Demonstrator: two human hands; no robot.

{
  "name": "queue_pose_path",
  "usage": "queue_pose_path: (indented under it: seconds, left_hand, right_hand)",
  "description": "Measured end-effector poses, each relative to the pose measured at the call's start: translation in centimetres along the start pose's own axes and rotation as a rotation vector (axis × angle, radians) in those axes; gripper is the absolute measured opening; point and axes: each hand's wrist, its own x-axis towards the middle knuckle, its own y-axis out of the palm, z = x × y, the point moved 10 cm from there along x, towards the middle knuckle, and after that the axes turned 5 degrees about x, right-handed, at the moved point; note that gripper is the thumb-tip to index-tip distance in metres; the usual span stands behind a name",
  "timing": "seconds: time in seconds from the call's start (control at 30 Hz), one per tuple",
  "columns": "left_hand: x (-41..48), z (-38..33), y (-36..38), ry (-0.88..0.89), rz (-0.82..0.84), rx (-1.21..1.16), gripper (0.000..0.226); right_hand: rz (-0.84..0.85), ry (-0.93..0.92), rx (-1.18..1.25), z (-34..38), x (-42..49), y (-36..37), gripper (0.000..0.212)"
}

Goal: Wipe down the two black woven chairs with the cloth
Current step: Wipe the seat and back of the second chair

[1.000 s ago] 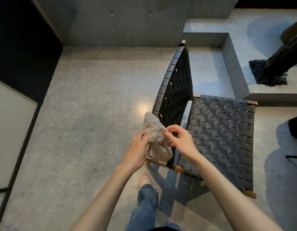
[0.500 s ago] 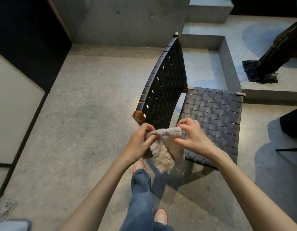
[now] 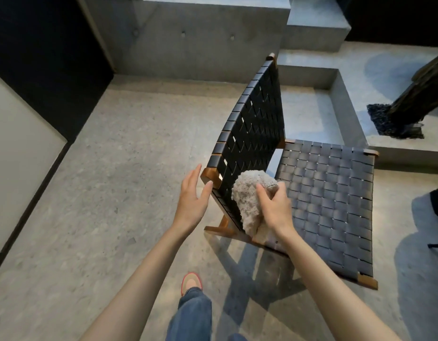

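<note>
Floor: a speckled grey concrete floor (image 3: 109, 193) spreads under everything, and a dark wall panel (image 3: 41, 57) stands at the far left.
Left hand: the left hand (image 3: 192, 195) hovers flat with fingers straight and slightly spread, holding nothing. Its thumb lies just beside the near wooden corner of the backrest; I cannot tell whether it touches.
Shoe: a tan shoe with a red rim (image 3: 191, 281) stands on the floor below the hands, above a blue denim trouser leg (image 3: 192, 316).
Chair: 1 black woven-strap chair with a brown wooden frame (image 3: 252, 129) stands on the floor with its backrest tilted.
Cloth: the fluffy beige terry cloth (image 3: 247, 195) is bunched into a ball against the near end of the backrest's woven front face.
Right hand: the right hand (image 3: 274, 207) grips the cloth from the right, its fingers curled into the pile.
Seat: the flat woven seat (image 3: 328, 200) lies to the right of that hand.
Steps: grey concrete steps (image 3: 311, 77) rise behind the chair.
</note>
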Motion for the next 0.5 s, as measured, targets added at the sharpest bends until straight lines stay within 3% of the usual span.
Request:
queue_pose_path:
  seconds: [0.17, 0.27, 0.33, 0.43, 0.5]
  left_hand:
    - [3.7, 2.4, 2.0, 0.128, -0.039, -0.074, 0.057]
    - [4.8, 3.9, 3.3, 0.238, -0.061, -0.154, 0.057]
    - [5.3, 4.6, 4.3, 0.32, -0.065, -0.244, 0.059]
    - [5.6, 4.9, 5.3, 0.431, -0.076, -0.337, 0.069]
    - [5.9, 5.5, 5.7, 0.517, -0.113, -0.359, 0.065]
  right_hand:
    - [0.046, -0.154, 0.154, 0.6, 4.3, 7.4, 0.039]
    - [0.105, -0.302, 0.191, -0.2, 5.2, 10.8, 0.068]
    - [0.093, -0.445, 0.224, -0.4, 5.7, 11.9, 0.062]
    - [0.09, -0.591, 0.29, -0.1, 6.3, 12.9, 0.034]
    - [0.045, -0.718, 0.299, 0.0, 6.5, 13.1, 0.045]
